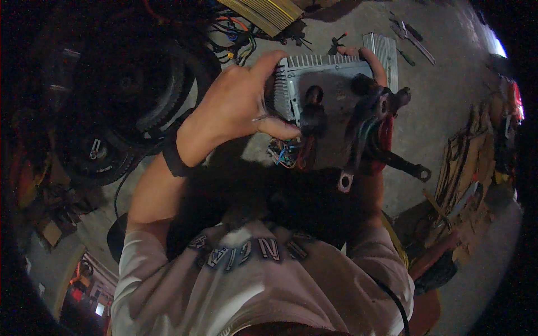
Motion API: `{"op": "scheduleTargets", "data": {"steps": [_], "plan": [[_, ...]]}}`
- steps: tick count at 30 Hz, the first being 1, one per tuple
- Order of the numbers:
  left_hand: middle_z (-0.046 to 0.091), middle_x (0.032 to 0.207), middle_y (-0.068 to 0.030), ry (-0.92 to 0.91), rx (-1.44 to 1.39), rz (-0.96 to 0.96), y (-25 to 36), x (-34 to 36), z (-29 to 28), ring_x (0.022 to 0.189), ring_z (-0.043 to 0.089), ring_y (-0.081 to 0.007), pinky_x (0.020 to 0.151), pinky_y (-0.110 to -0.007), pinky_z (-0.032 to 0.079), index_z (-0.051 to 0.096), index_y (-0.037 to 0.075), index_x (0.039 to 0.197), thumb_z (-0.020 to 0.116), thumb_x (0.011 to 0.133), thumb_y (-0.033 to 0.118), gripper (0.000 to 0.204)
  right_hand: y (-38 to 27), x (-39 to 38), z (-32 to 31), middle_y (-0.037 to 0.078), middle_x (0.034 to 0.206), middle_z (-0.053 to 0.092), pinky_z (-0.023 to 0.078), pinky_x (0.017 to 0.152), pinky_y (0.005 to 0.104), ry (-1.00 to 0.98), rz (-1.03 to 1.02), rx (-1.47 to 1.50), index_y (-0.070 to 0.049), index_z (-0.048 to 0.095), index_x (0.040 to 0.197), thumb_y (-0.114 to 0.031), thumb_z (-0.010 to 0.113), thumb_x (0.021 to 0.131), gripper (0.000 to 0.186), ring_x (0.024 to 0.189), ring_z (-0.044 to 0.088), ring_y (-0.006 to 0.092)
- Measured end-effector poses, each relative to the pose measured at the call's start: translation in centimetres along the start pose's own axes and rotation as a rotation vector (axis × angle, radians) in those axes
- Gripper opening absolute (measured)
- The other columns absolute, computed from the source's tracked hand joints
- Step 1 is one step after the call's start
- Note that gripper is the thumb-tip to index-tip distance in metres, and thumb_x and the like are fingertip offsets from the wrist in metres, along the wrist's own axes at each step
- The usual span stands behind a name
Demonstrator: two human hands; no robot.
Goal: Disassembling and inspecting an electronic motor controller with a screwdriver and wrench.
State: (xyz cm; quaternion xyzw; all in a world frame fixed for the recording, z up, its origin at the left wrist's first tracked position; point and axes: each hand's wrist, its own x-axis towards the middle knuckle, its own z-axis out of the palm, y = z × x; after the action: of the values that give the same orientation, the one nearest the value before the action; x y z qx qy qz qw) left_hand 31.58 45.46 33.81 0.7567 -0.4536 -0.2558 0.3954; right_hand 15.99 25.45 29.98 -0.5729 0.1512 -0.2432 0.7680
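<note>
A grey finned metal box [330, 73], which looks like a motor controller, is held up in front of me between both hands. My left hand [232, 101] is closed round its left side, fingers along the fins and thumb on the near face. My right hand [376, 66] grips the right side; its fingers show at the far corner, while cables hide the rest. From the near face come thick cables [386, 137], some dark and some red. Two ring terminals show, one pointing toward me [344, 182] and another to the right [422, 173]. Thin coloured wires [284, 154] hang beneath the box.
Black tyred wheels [168, 95] stand at the left. Loose wiring [238, 39] and a yellowish ribbed metal piece [266, 14] lie beyond. A silver ribbed panel [383, 47] and hand tools [413, 42] are on the far floor. Cardboard [468, 151] lies at the right.
</note>
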Motion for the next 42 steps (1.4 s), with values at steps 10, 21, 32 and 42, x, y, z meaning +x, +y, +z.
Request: {"op": "scheduleTargets", "data": {"steps": [10,21,32,42], "plan": [[0.068,0.078,-0.0198,0.041,-0.007,0.049,-0.2,0.5,-0.2,0.076,0.07,-0.0378,0.068,-0.041,0.056,0.053,0.001,0.132,0.093,0.053,0.04,0.096,1.2,0.7,-0.2,0.018,0.135,0.058,0.05,0.102,0.0381,0.055,-0.024,0.151,0.002,0.045,0.14,-0.026,0.055,0.1,0.049,0.117,0.061,0.0267],[0.065,0.073,-0.0162,0.012,-0.075,-0.01,-0.6,0.6,0.1,0.068,0.068,-0.0335,0.065,-0.038,0.053,0.052,0.0,0.135,0.093,0.055,0.041,0.099,1.8,0.7,-1.7,0.02,0.138,0.053,0.044,0.109,0.045,-0.074,-0.103,0.101,0.002,0.035,0.145,-0.038,0.075,0.081,0.086,0.125,0.054,0.0319],[0.065,0.075,-0.0168,0.099,-0.088,0.057,-1.6,1.0,0.9,0.069,0.068,-0.0331,0.067,-0.038,0.053,0.053,-0.001,0.135,0.092,0.054,0.037,0.097,1.1,0.7,-3.5,0.017,0.139,0.053,0.045,0.108,0.0439,-0.076,-0.059,-0.123,0.002,0.028,0.152,-0.042,0.066,0.093,0.083,0.128,0.053,0.0288],[0.065,0.077,-0.0155,0.11,-0.155,0.001,-1.9,1.6,0.7,0.07,0.067,-0.0282,0.067,-0.037,0.052,0.054,-0.003,0.131,0.087,0.053,0.028,0.09,0.7,2.2,-4.2,0.014,0.142,0.052,0.044,0.107,0.037,-0.102,0.082,-0.223,0.0,0.029,0.153,-0.029,0.066,0.088,0.08,0.127,0.053,0.0236]]}}
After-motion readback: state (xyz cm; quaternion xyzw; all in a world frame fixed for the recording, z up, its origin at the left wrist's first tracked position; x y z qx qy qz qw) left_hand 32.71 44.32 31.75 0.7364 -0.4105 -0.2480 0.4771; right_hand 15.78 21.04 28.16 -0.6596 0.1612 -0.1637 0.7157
